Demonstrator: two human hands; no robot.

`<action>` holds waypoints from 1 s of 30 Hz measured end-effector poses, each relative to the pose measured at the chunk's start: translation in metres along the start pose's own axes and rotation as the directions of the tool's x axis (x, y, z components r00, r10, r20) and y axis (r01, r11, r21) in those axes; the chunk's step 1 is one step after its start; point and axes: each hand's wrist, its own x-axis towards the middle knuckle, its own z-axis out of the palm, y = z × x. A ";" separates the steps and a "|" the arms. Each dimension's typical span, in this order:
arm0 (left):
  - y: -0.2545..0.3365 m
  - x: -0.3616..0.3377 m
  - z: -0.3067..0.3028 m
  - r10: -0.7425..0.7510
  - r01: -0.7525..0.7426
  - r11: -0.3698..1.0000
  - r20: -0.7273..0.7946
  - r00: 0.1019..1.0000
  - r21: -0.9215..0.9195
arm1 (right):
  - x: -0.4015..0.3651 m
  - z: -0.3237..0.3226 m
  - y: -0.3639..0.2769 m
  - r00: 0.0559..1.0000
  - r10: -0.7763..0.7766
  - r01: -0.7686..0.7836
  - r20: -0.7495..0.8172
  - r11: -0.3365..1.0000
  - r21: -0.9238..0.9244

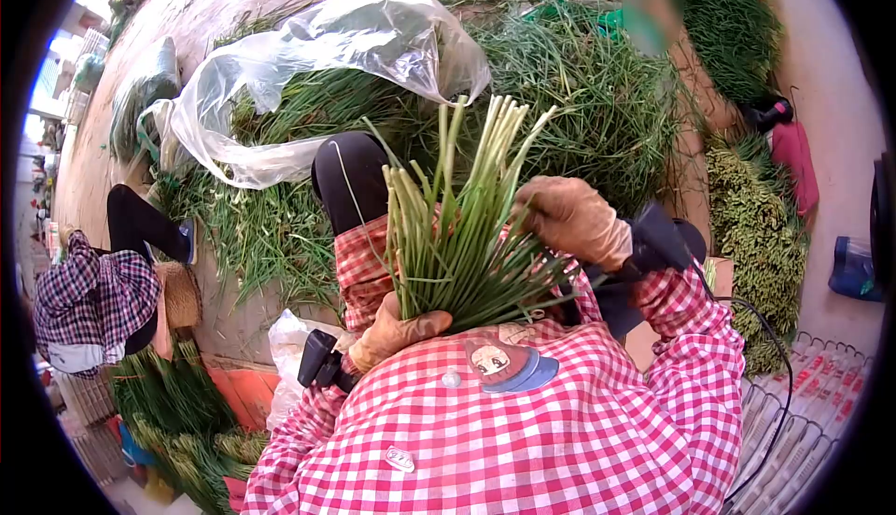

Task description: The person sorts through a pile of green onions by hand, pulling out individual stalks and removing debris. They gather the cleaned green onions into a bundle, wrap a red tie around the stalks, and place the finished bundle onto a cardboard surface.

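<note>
A bunch of long green stalks (457, 244) with pale cut ends pointing up and away stands before my chest. My left hand (397, 330), in a stained orange glove, is wrapped round its lower left side. At the right edge of the bunch is my right hand (569, 221), also gloved, its fingers bent together against the stalks; what lies between the fingertips is too small to make out. Beyond the bunch, a clear plastic bag (373, 39) lies half open over more green stalks (327, 104).
Loose greens (588, 104) are heaped on the floor ahead. A co-worker in a dark checked shirt (98, 296) sits at the left. Stacked bundles (756, 244) line the right, near plastic crates (812, 403). A filled bag (145, 95) stands at the upper left.
</note>
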 end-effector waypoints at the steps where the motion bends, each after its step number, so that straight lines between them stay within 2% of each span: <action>1: -0.001 0.001 -0.002 -0.030 0.030 1.000 0.001 1.000 0.002 | -0.004 0.001 0.007 0.973 0.232 -0.226 -0.011 0.956 0.186; 3: -0.004 0.002 -0.003 -0.099 0.099 0.995 0.015 0.995 0.003 | -0.009 -0.002 0.049 0.947 0.062 -0.083 -0.316 0.995 -0.052; 4: -0.004 0.003 -0.003 -0.105 0.104 0.994 0.017 0.994 0.021 | -0.015 -0.013 0.078 0.971 0.002 -0.060 -0.239 0.970 -0.236; 6: -0.001 0.004 -0.004 -0.109 0.108 0.992 0.011 0.994 0.064 | -0.033 -0.030 0.171 0.974 0.195 -0.226 -0.116 0.782 -0.581; 7: 0.002 0.004 -0.002 -0.099 0.099 0.991 -0.004 0.995 0.094 | -0.030 -0.039 0.172 0.898 0.417 -0.395 -0.137 0.633 -0.666; 8: 0.007 0.005 0.001 -0.087 0.089 0.989 -0.020 0.996 0.122 | -0.027 -0.049 0.172 0.773 0.616 -0.490 -0.150 0.431 -0.758; 9: 0.009 0.008 0.004 -0.074 0.079 0.986 -0.038 0.997 0.149 | -0.016 -0.068 0.131 0.609 0.773 -0.566 -0.177 0.268 -0.779; 10: 0.009 0.010 0.005 -0.062 0.066 0.993 -0.049 0.997 0.096 | -0.024 -0.058 0.145 0.762 0.472 -0.635 -0.444 0.410 -0.654; 11: 0.008 0.014 0.007 -0.055 0.058 0.997 -0.059 0.997 0.044 | -0.032 -0.048 0.160 0.773 0.083 -0.550 -0.629 0.583 -0.598; 12: 0.007 0.017 0.009 -0.053 0.052 0.999 -0.068 0.996 -0.006 | -0.008 -0.061 0.076 0.764 0.254 -0.389 -0.593 0.915 -0.109; 13: 0.011 0.019 0.012 -0.064 0.063 0.998 -0.072 0.995 -0.018 | 0.004 -0.064 0.026 0.704 0.459 -0.335 -0.542 0.888 0.316; 14: 0.017 0.020 0.016 -0.076 0.074 0.997 -0.072 0.995 -0.026 | 0.008 -0.066 -0.020 0.750 0.476 -0.267 -0.460 0.853 0.448; 15: 0.020 0.020 0.019 -0.088 0.086 0.996 -0.069 0.994 -0.034 | 0.008 -0.061 -0.043 0.835 0.405 -0.223 -0.372 0.867 0.445; 16: 0.021 0.021 0.019 -0.154 0.150 0.985 -0.053 0.987 -0.082 | 0.009 -0.057 -0.063 0.917 0.356 -0.259 -0.181 0.874 0.411; 17: 0.020 0.021 0.021 -0.129 0.126 0.990 -0.058 0.990 -0.064 | 0.017 -0.047 -0.080 0.952 0.292 -0.265 -0.090 0.936 0.232; 18: 0.017 0.022 0.024 -0.105 0.102 0.994 -0.063 0.993 -0.047 | 0.023 -0.032 -0.084 0.960 0.281 -0.276 0.005 0.939 0.204; 19: 0.014 0.021 0.024 -0.079 0.077 0.997 -0.070 0.994 -0.031 | 0.026 -0.008 -0.074 0.983 0.152 -0.129 -0.100 0.971 0.202; 20: 0.010 0.020 0.016 -0.123 0.128 0.988 -0.057 0.991 0.081 | 0.026 0.004 -0.067 0.981 0.115 -0.070 -0.158 0.961 0.266; 21: 0.011 0.020 0.014 -0.126 0.128 0.989 -0.025 0.992 0.075 | 0.028 0.008 -0.063 0.973 0.076 -0.002 -0.216 0.947 0.322; 22: 0.012 0.020 0.013 -0.126 0.126 0.990 0.003 0.992 0.066 | 0.031 -0.007 -0.065 0.989 0.097 -0.055 -0.115 0.945 0.323; 23: 0.013 0.017 0.011 -0.128 0.126 0.990 0.031 0.991 0.057 | 0.029 -0.006 -0.047 0.980 0.023 0.031 -0.197 0.963 0.268; 24: 0.014 0.016 0.009 -0.161 0.157 0.983 0.029 0.987 0.095 | 0.030 -0.014 -0.041 0.955 0.046 0.032 -0.292 0.965 0.259; 25: 0.015 0.015 0.010 -0.164 0.162 0.986 0.035 0.986 0.043 | 0.031 -0.026 -0.033 0.920 0.067 0.032 -0.387 0.969 0.243; 27: 0.013 0.016 0.014 -0.166 0.170 0.983 0.056 0.985 -0.068 | 0.031 -0.059 0.006 0.832 0.143 -0.104 -0.536 0.989 0.103; 28: 0.012 0.017 0.015 -0.168 0.171 0.984 0.057 0.984 -0.054 | 0.030 -0.074 0.017 0.802 0.107 -0.257 -0.588 0.950 -0.178; 29: 0.011 0.018 0.016 -0.165 0.168 0.985 0.056 0.985 -0.039 | 0.032 -0.087 0.019 0.777 0.046 -0.397 -0.627 0.810 -0.432; 30: 0.012 0.021 0.016 -0.163 0.164 0.986 0.051 0.985 -0.021 | 0.040 -0.088 -0.014 0.824 0.157 -0.429 -0.545 0.800 -0.419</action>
